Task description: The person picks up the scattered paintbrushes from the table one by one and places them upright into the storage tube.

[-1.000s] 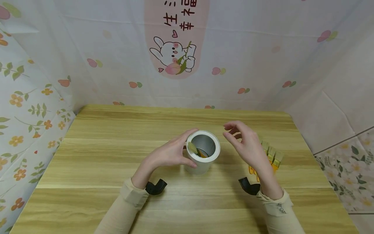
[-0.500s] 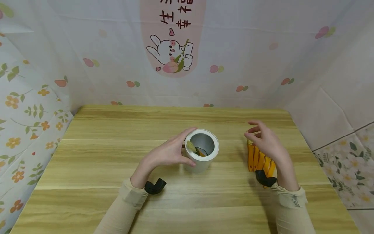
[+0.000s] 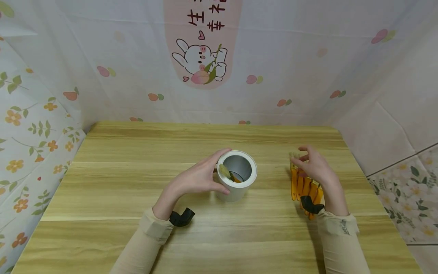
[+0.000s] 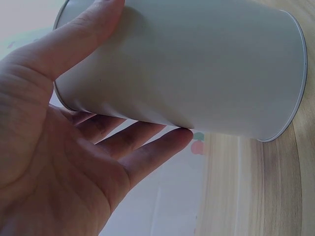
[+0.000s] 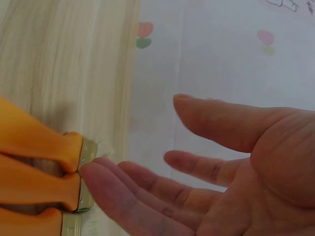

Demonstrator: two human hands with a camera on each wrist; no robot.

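A white cylindrical canister (image 3: 234, 195) with a grey inside stands upright at the middle of the table. My left hand (image 3: 196, 178) holds it by its left side, thumb toward the front and fingers round the back. Leaning inside it is a paintbrush (image 3: 224, 171) with pale bristles up and some orange below. At the right, several orange-handled paintbrushes (image 3: 294, 184) lie side by side, bristles pointing away. Over their bristle ends hovers my right hand (image 3: 319, 167), fingers loosely bent and thumb apart, with nothing in it. In the right wrist view its fingertips are near a metal ferrule (image 5: 86, 189).
The wood-grain table (image 3: 137, 152) meets a white patterned cloth (image 3: 137, 76) along its back edge. Flowered cloth (image 3: 30, 152) hangs at the left side. Each wrist carries a black bracket (image 3: 182, 217) near the sleeve cuff.
My right hand has moved right, away from the canister, to above the row of paintbrushes, and then slightly lower in view. The left hand keeps its hold on the canister.
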